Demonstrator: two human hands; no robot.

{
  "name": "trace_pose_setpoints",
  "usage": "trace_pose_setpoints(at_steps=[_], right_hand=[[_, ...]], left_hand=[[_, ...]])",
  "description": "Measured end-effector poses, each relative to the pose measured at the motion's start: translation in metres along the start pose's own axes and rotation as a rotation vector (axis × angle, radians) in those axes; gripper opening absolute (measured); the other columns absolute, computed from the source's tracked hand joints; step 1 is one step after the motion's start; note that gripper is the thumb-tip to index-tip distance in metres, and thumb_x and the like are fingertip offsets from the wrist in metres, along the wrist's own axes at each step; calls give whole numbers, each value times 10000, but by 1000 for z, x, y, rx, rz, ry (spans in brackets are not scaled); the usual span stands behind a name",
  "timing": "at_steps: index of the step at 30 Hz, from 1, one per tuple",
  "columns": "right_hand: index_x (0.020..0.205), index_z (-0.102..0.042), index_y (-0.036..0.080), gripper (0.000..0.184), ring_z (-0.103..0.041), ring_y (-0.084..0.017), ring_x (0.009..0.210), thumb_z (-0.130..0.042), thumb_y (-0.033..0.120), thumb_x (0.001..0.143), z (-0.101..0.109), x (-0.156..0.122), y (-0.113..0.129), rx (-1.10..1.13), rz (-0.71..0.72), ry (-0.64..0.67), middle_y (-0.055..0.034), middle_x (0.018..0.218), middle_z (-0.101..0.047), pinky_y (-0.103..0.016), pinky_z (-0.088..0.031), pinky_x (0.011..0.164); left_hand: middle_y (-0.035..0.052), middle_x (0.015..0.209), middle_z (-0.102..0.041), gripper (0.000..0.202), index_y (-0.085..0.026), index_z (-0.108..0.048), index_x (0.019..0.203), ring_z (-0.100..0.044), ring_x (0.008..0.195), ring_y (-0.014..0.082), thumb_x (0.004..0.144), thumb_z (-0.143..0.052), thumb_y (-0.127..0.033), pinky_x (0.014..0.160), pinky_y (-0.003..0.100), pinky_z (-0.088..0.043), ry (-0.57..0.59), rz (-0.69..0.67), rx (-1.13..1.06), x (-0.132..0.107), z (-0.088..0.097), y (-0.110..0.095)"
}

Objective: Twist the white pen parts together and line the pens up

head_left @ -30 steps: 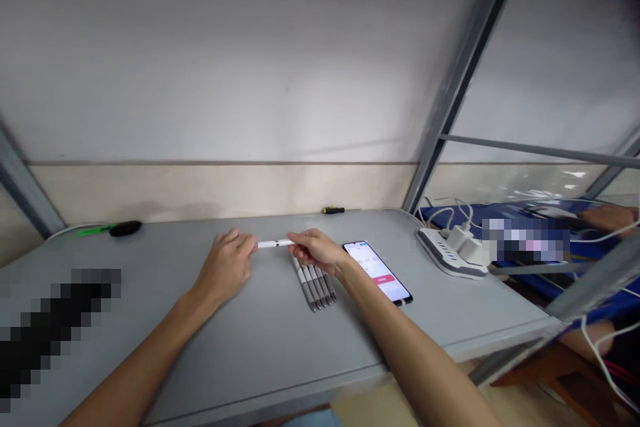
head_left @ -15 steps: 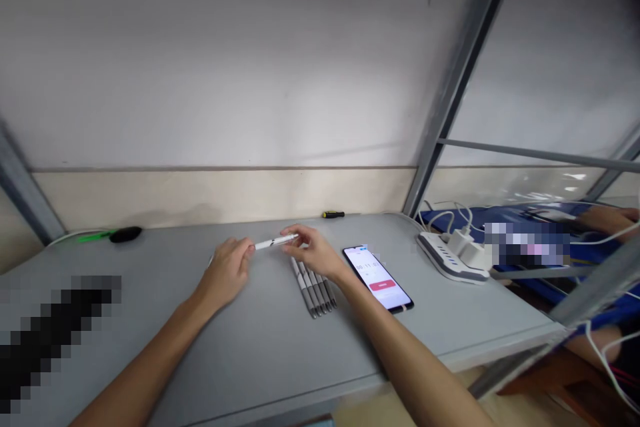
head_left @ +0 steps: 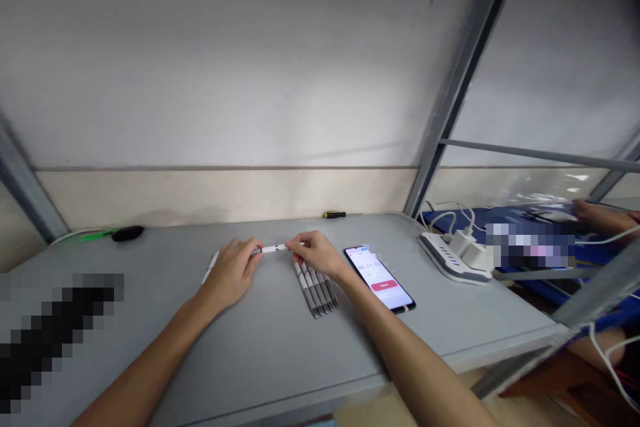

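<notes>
A white pen (head_left: 273, 249) is stretched level between my two hands, just above the desk. My left hand (head_left: 233, 271) is closed on its left end, and the fingers of my right hand (head_left: 313, 252) pinch its right end. Several white pens with grey grips (head_left: 316, 292) lie side by side on the desk, their upper ends partly behind my right hand. Another white item (head_left: 211, 267), mostly hidden, shows beside my left hand; I cannot tell whether it is one pen or more.
Right of the pens lies a phone (head_left: 380, 279) with a lit timer screen. Beyond it sits a power strip (head_left: 453, 258) with plugs and cables. A screwdriver (head_left: 334, 215) and a black object (head_left: 128, 233) rest along the back of the grey desk (head_left: 240, 360). At far right, another person's hand (head_left: 603, 219) shows.
Both hands and the pen have come slightly lower, and the pen is more level. The left hand lies flatter over its end, baring the white item beside it.
</notes>
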State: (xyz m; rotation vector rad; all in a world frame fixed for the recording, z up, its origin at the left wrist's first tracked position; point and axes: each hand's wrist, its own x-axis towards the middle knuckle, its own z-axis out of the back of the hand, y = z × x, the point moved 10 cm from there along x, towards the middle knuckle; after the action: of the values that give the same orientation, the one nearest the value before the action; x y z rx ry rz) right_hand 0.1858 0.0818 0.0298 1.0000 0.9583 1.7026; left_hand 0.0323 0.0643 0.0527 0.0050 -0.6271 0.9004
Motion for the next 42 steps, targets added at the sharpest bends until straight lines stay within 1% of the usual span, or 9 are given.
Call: trace_pose_setpoints(at_steps=[3,7,9,13,17,22,26,33,42], right_hand=[[848,-624,165,227,-460,-95,554,-683,355,737,4,-3,12,-3,108,-38,15,660,-562,-207,-348,501],[792,-640,150,304,-408,-89,479,-558,440,835,-4,-3,5,-80,20,13,6,581,-546,-223,-314,470],[754,-639,149,278,-437,-95,525,-562,404,835,-3,-3,12,-122,81,-16,-6,629,-571,-228,-345,513],[927,-631,170,247,-496,-106,596,-680,325,741,-2,-3,16,-80,130,-38,-12,760,-616,-229,-392,566],[807,-629,144,291,-496,-112,527,-515,405,866,-9,-2,6,-99,53,32,-21,645,-588,-236,-378,514],[908,-630,175,196,-500,-111,627,-654,292,753,-1,-4,20,-119,174,-48,0,757,-598,-223,-397,579],[846,-664,151,259,-488,-114,588,-524,369,862,-3,-4,18,-174,138,-16,-15,687,-603,-236,-374,563],[785,-635,169,45,-523,-120,673,-639,180,742,4,-7,26,-295,216,-135,-4,748,-624,-227,-381,615],[829,-663,173,159,-537,-147,769,-660,54,724,2,-10,42,-502,405,-174,-26,822,-642,-257,-390,722]], left_hand=[[32,792,-562,260,-216,-562,1006,-520,811,207,954,-335,-332,749,325,-389,29,0,13,0,-3,0],[36,829,-592,282,-212,-564,955,-511,827,203,963,-308,-328,747,330,-365,42,-2,30,0,-5,-1],[34,833,-599,288,-209,-556,900,-508,834,200,965,-296,-314,750,331,-356,46,0,39,-1,-5,-2],[28,812,-596,309,-204,-539,855,-510,818,196,969,-267,-297,744,330,-350,55,22,48,-1,-6,0],[32,823,-597,316,-206,-544,866,-513,824,198,970,-263,-309,753,334,-353,59,20,35,-1,-7,-1],[25,804,-574,309,-219,-546,874,-515,782,185,963,-267,-316,733,314,-369,88,41,-11,-1,-10,2],[23,807,-579,310,-226,-541,872,-532,798,188,963,-263,-329,738,309,-379,84,45,-16,0,-8,1],[25,812,-599,279,-224,-564,896,-550,789,186,947,-308,-323,721,299,-378,89,41,9,0,-7,-2],[24,801,-645,307,-229,-576,883,-595,756,189,940,-316,-382,683,286,-394,119,90,-69,0,-12,5]])
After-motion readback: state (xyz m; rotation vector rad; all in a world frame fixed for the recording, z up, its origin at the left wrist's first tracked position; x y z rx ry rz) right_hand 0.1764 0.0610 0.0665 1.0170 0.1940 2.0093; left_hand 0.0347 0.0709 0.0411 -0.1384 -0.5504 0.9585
